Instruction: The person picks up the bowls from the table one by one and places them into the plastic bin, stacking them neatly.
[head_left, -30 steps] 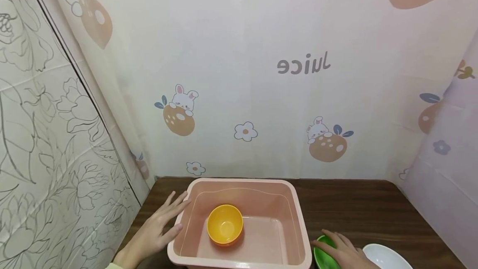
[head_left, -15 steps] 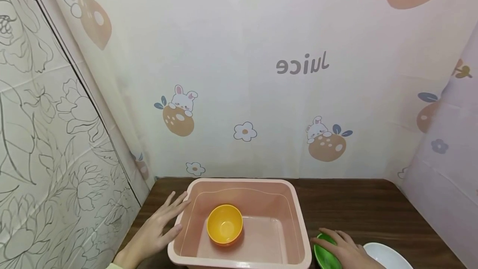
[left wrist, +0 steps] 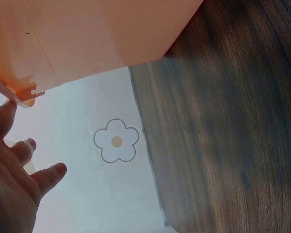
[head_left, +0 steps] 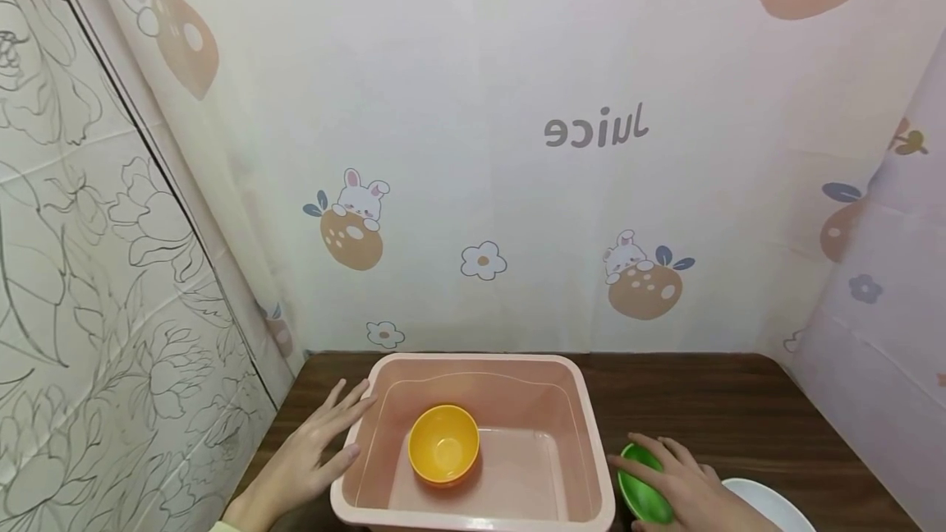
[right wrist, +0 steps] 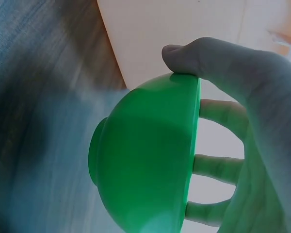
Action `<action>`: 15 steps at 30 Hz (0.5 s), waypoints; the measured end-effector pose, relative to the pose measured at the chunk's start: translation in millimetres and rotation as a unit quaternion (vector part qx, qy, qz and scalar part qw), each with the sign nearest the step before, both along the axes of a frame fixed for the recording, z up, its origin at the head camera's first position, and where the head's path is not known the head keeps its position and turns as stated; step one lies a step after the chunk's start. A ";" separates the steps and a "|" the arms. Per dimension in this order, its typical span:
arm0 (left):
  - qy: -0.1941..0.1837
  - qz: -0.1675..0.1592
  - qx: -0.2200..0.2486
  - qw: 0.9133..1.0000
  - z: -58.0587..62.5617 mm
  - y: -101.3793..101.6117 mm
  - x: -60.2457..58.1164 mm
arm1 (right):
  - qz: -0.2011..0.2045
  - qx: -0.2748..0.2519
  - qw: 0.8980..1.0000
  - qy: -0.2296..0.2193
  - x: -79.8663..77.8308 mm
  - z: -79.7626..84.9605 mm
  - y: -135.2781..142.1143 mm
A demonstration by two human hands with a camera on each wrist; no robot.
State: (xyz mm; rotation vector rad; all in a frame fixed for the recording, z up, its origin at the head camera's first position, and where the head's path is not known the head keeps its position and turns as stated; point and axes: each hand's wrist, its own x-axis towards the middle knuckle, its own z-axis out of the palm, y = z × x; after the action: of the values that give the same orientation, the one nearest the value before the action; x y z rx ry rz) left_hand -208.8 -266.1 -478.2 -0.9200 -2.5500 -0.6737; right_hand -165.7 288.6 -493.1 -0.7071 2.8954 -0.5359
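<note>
My right hand [head_left: 683, 483] holds a green bowl [head_left: 645, 484] by its rim, to the right of a pink basin [head_left: 480, 525]. In the right wrist view the thumb lies at the near rim of the bowl [right wrist: 145, 155], and several fingers reach over the opposite side. Whether its base touches the table cannot be told. Fairly straight and spread, the fingers of my left hand [head_left: 301, 454] rest at the basin's left rim; the left wrist view shows a fingertip against that rim. Inside the basin, toward the left, a yellow-orange bowl [head_left: 444, 443] sits upright.
A white dish [head_left: 769, 503] stands at the lower right, partly hidden by my right hand. The dark wooden table [head_left: 687, 392] meets a patterned curtain [head_left: 480, 146] at its back edge. Another curtain [head_left: 133, 269], with drawn flowers, hangs on the left.
My right hand has moved slightly forward with the green bowl, more of which now shows. The left hand, the basin and the yellow-orange bowl have kept their places.
</note>
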 end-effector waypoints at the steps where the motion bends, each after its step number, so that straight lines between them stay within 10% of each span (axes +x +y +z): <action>1: 0.001 0.000 -0.001 1.000 0.0 0.0 0.3 | 0.004 0.007 1.000 0.012 -1.0 1.2 -0.3; 15: -0.003 0.001 -0.005 1.000 0.0 -0.2 -0.2 | -0.007 0.009 0.999 0.053 -5.4 23.6 -7.7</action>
State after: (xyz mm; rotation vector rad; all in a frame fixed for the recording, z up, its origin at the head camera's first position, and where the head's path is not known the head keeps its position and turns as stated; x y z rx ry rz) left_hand -208.9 -266.3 -478.2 -0.9201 -2.5623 -0.6652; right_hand -171.2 280.9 -469.5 -0.7361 3.0013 -0.4888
